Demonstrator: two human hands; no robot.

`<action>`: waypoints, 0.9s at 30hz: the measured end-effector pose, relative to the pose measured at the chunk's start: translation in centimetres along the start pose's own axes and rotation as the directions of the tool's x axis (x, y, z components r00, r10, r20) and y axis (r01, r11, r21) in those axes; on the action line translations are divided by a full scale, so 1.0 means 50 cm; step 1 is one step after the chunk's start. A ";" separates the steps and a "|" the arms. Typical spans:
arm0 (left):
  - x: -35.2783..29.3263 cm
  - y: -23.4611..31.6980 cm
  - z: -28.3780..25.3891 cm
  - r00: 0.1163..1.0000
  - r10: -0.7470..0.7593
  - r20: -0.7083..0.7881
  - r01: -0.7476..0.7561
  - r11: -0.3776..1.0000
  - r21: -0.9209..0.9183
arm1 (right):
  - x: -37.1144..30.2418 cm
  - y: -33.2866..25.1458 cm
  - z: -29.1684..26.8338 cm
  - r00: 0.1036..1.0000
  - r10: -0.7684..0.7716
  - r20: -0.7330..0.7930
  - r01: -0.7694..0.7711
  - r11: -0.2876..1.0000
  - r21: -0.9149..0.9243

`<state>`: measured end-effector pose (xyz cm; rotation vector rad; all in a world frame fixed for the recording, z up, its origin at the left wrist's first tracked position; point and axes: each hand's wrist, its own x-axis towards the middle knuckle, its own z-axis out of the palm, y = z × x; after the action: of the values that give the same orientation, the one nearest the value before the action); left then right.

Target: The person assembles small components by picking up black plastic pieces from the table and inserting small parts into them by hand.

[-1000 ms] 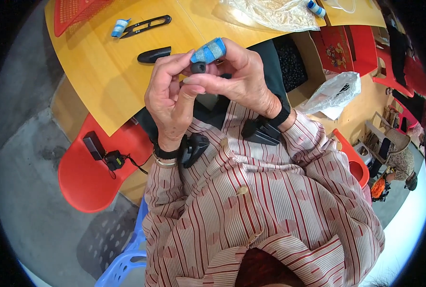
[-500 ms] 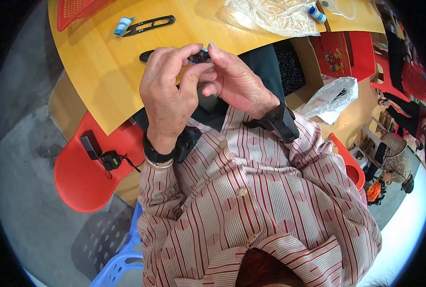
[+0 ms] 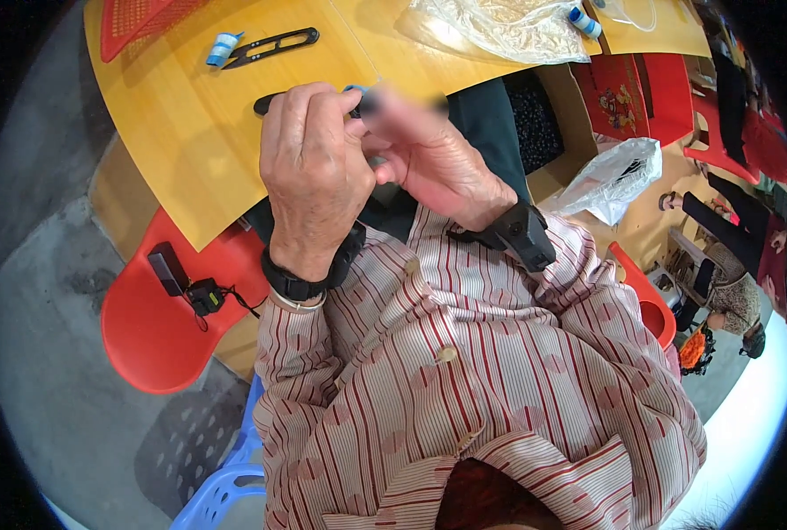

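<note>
Above the near edge of the yellow table, my two hands meet at a small black piece (image 3: 356, 108) with a bit of blue strip (image 3: 354, 88) at its top. My left hand (image 3: 309, 177) is closed, its curled fingers pinching the piece and hiding most of it. From the other side my right hand (image 3: 451, 172) closes on it too, though its thumb and fingertips are smeared. A dark rounded object (image 3: 266, 104) lies on the table, partly covered by my left fingers. Farther back are black thread snips (image 3: 274, 47) and a small blue-and-white roll (image 3: 224, 49).
A clear plastic bag (image 3: 499, 25) and another blue-and-white roll (image 3: 585, 24) lie at the back. A red basket (image 3: 141, 25) sits far left. Right of my knees, a carton (image 3: 579, 132) holds many dark bits. A red seat (image 3: 150, 340) carries black adapters. People are at far right.
My left hand has rolled over, its fingers curling tighter round the small black piece. My right thumb and fingertips have blurred. At far right, another person's dark-trousered leg has come into view.
</note>
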<state>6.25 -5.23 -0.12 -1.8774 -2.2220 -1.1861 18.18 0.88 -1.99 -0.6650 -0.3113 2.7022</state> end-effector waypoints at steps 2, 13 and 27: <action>-0.006 0.003 -0.003 0.999 -0.040 0.034 0.040 0.999 -0.003 | -0.002 -0.008 0.017 0.992 -0.071 -0.100 0.058 0.990 -0.126; -0.013 0.006 -0.014 0.967 -0.117 0.225 0.147 0.981 -0.123 | -0.001 -0.037 0.002 0.969 -0.227 -0.098 0.160 0.876 -0.455; -0.016 -0.004 -0.010 0.980 -0.028 0.195 0.060 0.985 -0.164 | 0.001 -0.025 0.007 0.966 -0.089 -0.244 0.026 0.968 -0.251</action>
<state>6.09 -6.17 -0.21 -2.0998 -2.3371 -1.2907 18.29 2.03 -1.34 -1.0447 -0.5954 2.5064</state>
